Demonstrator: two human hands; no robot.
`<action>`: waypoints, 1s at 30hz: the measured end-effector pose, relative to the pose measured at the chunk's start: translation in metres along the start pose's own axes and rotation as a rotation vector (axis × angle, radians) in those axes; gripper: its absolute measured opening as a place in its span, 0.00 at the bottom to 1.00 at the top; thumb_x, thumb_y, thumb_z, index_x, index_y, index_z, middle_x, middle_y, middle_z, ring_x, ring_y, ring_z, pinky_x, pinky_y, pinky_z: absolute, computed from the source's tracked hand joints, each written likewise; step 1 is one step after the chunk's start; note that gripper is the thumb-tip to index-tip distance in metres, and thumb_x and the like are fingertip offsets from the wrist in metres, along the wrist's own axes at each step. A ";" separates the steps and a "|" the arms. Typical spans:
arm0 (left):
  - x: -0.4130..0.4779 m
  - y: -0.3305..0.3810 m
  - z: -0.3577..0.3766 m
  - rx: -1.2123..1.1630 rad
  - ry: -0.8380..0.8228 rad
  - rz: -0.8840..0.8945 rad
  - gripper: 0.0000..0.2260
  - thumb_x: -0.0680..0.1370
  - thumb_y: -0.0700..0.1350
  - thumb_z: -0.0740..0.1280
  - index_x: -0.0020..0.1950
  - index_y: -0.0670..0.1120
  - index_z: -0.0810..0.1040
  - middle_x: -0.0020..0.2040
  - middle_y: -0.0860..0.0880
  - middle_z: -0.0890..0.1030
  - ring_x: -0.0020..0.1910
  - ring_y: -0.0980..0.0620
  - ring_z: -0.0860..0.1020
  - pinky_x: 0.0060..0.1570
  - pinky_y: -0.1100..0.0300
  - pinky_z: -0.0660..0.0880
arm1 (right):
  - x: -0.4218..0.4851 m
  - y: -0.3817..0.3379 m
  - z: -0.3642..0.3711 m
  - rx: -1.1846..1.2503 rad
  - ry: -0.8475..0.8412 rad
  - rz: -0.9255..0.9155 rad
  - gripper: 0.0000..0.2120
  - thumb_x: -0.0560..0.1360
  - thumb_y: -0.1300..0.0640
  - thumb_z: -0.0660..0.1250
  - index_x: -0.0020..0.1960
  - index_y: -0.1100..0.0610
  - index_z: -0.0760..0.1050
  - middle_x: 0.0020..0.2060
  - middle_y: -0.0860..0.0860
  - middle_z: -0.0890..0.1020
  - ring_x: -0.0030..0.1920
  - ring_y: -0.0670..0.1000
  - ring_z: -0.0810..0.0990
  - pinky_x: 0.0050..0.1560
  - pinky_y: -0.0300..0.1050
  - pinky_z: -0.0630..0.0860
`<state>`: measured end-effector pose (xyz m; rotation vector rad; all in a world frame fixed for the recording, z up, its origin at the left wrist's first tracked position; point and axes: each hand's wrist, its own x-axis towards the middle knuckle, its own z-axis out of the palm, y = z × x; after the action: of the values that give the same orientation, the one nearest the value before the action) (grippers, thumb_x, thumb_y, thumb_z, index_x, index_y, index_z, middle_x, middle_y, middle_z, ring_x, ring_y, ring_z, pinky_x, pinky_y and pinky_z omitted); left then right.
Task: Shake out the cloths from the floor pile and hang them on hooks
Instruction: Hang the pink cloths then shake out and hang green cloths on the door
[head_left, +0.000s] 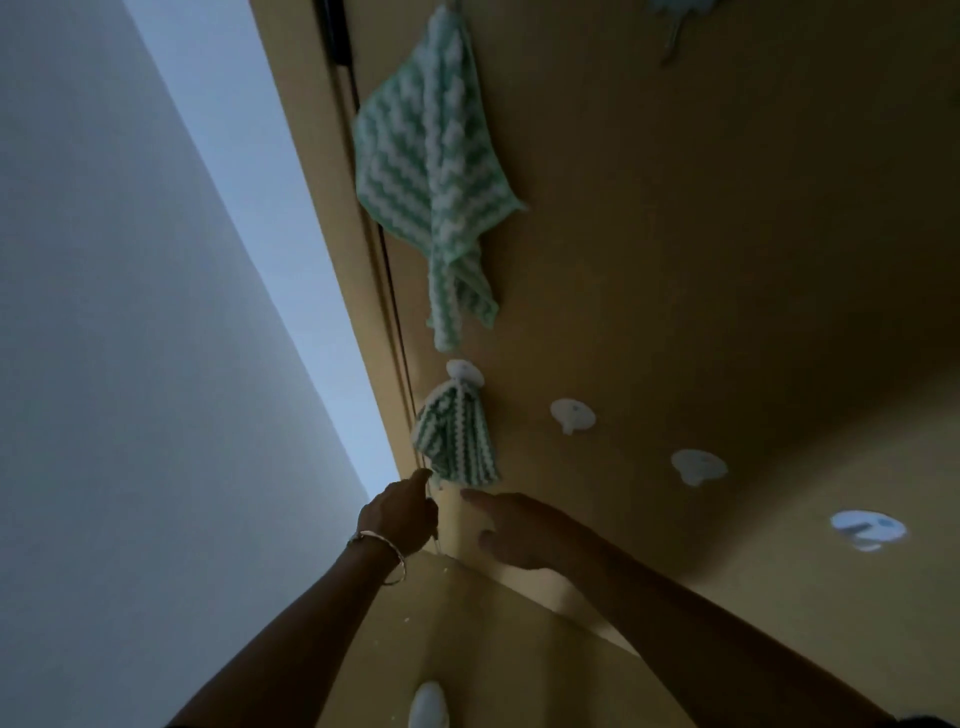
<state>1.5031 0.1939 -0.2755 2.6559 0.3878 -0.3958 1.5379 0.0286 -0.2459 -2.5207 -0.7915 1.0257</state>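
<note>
A small green-and-white zigzag cloth hangs from a white hook on the yellow-brown door. My left hand, with a bracelet at the wrist, reaches up just below the cloth's lower left corner, fingertip almost touching it. My right hand is stretched out with straight fingers right under the cloth's lower edge. Neither hand holds anything. A larger cloth of the same pattern hangs higher on the door, its hook out of view.
Three bare white hooks run in a row to the right. Part of another pale cloth shows at the top edge. A grey wall is left of the door frame. A white object lies below.
</note>
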 end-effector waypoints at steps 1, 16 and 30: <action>-0.011 0.001 0.007 0.003 -0.017 -0.041 0.19 0.80 0.46 0.57 0.71 0.49 0.65 0.61 0.45 0.78 0.57 0.45 0.77 0.52 0.55 0.75 | -0.004 0.004 0.007 -0.008 -0.030 -0.020 0.27 0.81 0.53 0.56 0.78 0.50 0.52 0.75 0.54 0.62 0.73 0.55 0.63 0.69 0.46 0.63; -0.221 -0.012 0.123 -0.385 0.123 -0.528 0.15 0.77 0.41 0.61 0.63 0.46 0.74 0.58 0.44 0.80 0.57 0.44 0.78 0.56 0.55 0.73 | -0.048 -0.026 0.148 -0.155 -0.410 -0.345 0.20 0.79 0.54 0.59 0.71 0.50 0.67 0.66 0.52 0.75 0.60 0.52 0.76 0.54 0.42 0.72; -0.488 -0.084 0.173 -0.679 0.503 -0.909 0.16 0.79 0.40 0.59 0.66 0.48 0.73 0.62 0.47 0.78 0.62 0.48 0.75 0.53 0.63 0.68 | -0.193 -0.201 0.301 -0.541 -0.559 -0.753 0.20 0.79 0.54 0.57 0.70 0.50 0.68 0.66 0.55 0.75 0.61 0.55 0.76 0.57 0.50 0.75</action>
<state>0.9896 0.0888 -0.2945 1.7453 1.5718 0.1608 1.1340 0.0966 -0.2569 -1.9300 -2.2071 1.3369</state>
